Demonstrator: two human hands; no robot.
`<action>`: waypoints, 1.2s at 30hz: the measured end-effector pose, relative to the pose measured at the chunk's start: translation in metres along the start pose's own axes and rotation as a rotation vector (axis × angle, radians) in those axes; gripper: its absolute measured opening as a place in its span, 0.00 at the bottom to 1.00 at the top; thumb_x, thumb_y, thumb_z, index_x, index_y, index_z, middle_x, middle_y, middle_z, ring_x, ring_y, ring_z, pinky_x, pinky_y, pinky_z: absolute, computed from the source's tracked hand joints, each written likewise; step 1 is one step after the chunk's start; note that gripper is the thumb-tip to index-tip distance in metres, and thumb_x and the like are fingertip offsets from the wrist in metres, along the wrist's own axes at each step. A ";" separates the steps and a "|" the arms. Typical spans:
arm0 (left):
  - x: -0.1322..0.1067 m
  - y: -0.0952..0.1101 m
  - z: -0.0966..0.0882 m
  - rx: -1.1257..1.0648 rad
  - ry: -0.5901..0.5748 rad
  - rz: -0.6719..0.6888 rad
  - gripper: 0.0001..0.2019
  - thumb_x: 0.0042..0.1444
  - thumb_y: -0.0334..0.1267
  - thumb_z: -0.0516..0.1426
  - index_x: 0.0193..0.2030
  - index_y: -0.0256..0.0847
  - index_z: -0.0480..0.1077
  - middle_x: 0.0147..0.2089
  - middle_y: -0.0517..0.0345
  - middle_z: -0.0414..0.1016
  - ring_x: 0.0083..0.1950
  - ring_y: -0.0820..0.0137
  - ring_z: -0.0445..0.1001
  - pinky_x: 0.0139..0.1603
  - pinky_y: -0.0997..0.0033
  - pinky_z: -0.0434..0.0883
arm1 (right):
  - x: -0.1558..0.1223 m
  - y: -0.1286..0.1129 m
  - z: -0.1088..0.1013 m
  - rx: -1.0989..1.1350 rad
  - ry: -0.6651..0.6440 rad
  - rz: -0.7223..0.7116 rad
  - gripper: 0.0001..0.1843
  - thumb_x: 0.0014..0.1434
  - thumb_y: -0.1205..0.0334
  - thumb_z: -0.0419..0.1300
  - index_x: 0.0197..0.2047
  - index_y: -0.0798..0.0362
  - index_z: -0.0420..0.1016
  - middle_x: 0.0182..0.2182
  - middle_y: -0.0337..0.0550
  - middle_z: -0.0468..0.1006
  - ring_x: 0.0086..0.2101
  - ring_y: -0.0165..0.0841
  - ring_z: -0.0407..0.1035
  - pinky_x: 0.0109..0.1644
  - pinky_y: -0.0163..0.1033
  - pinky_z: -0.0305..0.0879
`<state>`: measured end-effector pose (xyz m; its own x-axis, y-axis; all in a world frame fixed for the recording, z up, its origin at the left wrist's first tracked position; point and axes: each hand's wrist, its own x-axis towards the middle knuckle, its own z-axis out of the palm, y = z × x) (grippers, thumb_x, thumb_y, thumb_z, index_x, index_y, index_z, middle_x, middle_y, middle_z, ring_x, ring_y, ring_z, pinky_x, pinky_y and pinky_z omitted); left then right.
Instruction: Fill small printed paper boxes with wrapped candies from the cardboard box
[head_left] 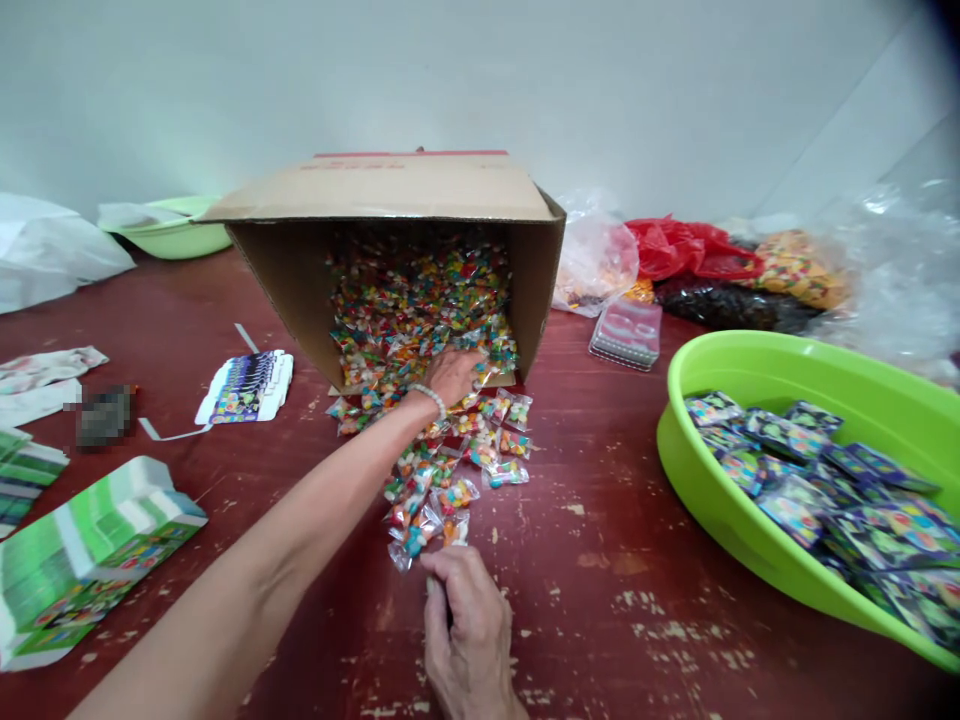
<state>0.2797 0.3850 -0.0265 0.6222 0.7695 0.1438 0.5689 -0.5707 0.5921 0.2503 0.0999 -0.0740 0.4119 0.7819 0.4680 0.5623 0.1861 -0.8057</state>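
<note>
A cardboard box (390, 190) lies on its side with its mouth facing me, filled with small clear packets of colourful candy (420, 290). My left hand (454, 375), a beaded bracelet at its wrist, reaches into the mouth and lies on the heap with fingers stretched out, their tips partly among the packets. Several loose candy packets (506, 472) spill from the box onto the dark red table (585, 560). At the near end of this spill, my right hand (469, 625) rests with curled fingers, the index fingertip close to a packet. What is inside its curl is hidden.
On the right stands a green basin (697, 500) holding several dark printed packs (795, 440). Behind it are a red plastic bag (690, 248) and clear bags. Stacked flat cartons (251, 388) and green-striped cartons (97, 560) lie left. A pale green bowl (176, 235) sits behind.
</note>
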 end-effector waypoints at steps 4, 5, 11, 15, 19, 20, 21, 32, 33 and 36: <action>-0.018 -0.002 -0.025 -0.297 0.083 -0.148 0.10 0.54 0.38 0.58 0.43 0.39 0.73 0.35 0.53 0.73 0.42 0.62 0.71 0.52 0.59 0.66 | 0.000 -0.001 0.000 -0.022 -0.011 0.001 0.19 0.56 0.76 0.47 0.41 0.51 0.76 0.37 0.36 0.71 0.42 0.06 0.61 0.48 0.10 0.56; -0.022 -0.001 -0.030 -0.395 0.097 -0.186 0.12 0.55 0.40 0.57 0.45 0.38 0.72 0.36 0.53 0.74 0.40 0.63 0.72 0.48 0.61 0.69 | 0.000 -0.001 0.000 -0.023 -0.013 0.000 0.19 0.56 0.76 0.47 0.41 0.51 0.76 0.37 0.36 0.71 0.42 0.06 0.61 0.48 0.10 0.56; -0.039 0.013 -0.050 -0.933 0.019 -0.325 0.18 0.54 0.34 0.57 0.52 0.34 0.62 0.44 0.46 0.75 0.40 0.64 0.77 0.32 0.69 0.73 | 0.003 -0.005 -0.002 -0.026 -0.010 -0.023 0.19 0.55 0.78 0.47 0.39 0.52 0.76 0.36 0.35 0.71 0.41 0.05 0.61 0.50 0.08 0.55; -0.051 0.022 -0.056 -1.119 -0.056 -0.386 0.15 0.54 0.28 0.57 0.48 0.35 0.61 0.45 0.43 0.75 0.42 0.61 0.78 0.31 0.69 0.73 | 0.002 -0.006 -0.003 -0.035 -0.015 -0.026 0.20 0.55 0.78 0.47 0.40 0.51 0.76 0.37 0.34 0.71 0.42 0.04 0.61 0.50 0.08 0.55; -0.064 0.028 -0.057 -1.342 -0.147 -0.495 0.16 0.53 0.23 0.56 0.48 0.36 0.62 0.47 0.43 0.75 0.45 0.59 0.79 0.34 0.68 0.74 | 0.000 -0.006 -0.004 -0.055 -0.028 -0.022 0.20 0.56 0.77 0.47 0.40 0.52 0.76 0.36 0.35 0.71 0.41 0.05 0.62 0.49 0.09 0.56; -0.067 0.029 -0.056 -1.343 -0.164 -0.502 0.15 0.53 0.23 0.55 0.48 0.36 0.62 0.48 0.42 0.75 0.45 0.59 0.79 0.34 0.67 0.75 | 0.000 -0.006 -0.004 -0.056 -0.032 -0.020 0.20 0.56 0.77 0.47 0.40 0.52 0.76 0.36 0.35 0.71 0.41 0.05 0.62 0.49 0.09 0.56; -0.069 0.029 -0.055 -1.273 -0.176 -0.478 0.15 0.54 0.24 0.54 0.49 0.35 0.63 0.48 0.41 0.75 0.45 0.59 0.79 0.35 0.67 0.75 | -0.001 -0.006 -0.004 -0.057 -0.036 -0.019 0.20 0.56 0.77 0.47 0.40 0.52 0.76 0.36 0.35 0.71 0.41 0.04 0.62 0.49 0.08 0.56; -0.029 0.007 -0.042 -0.152 0.058 -0.155 0.26 0.55 0.25 0.50 0.62 0.33 0.67 0.64 0.42 0.64 0.66 0.57 0.59 0.70 0.57 0.51 | 0.002 -0.007 -0.003 -0.075 -0.034 -0.046 0.19 0.56 0.77 0.47 0.40 0.52 0.75 0.37 0.34 0.71 0.42 0.03 0.62 0.49 0.08 0.55; -0.018 0.006 -0.037 -0.085 0.062 -0.145 0.27 0.55 0.25 0.49 0.63 0.34 0.65 0.65 0.44 0.63 0.67 0.57 0.57 0.70 0.58 0.49 | 0.003 -0.007 -0.003 -0.080 -0.035 -0.050 0.18 0.56 0.77 0.47 0.40 0.52 0.75 0.37 0.34 0.71 0.42 0.03 0.62 0.49 0.08 0.55; 0.010 0.005 -0.014 0.077 0.035 -0.156 0.28 0.58 0.31 0.50 0.67 0.39 0.61 0.64 0.44 0.64 0.66 0.53 0.57 0.68 0.50 0.50 | 0.004 -0.007 -0.004 -0.103 -0.030 -0.080 0.18 0.56 0.76 0.48 0.40 0.53 0.75 0.38 0.35 0.71 0.43 0.04 0.63 0.50 0.09 0.56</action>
<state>0.2811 0.3944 -0.0109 0.5052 0.8590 0.0830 0.6972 -0.4629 0.5474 0.2507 0.0991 -0.0647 0.3418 0.7848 0.5169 0.6635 0.1880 -0.7242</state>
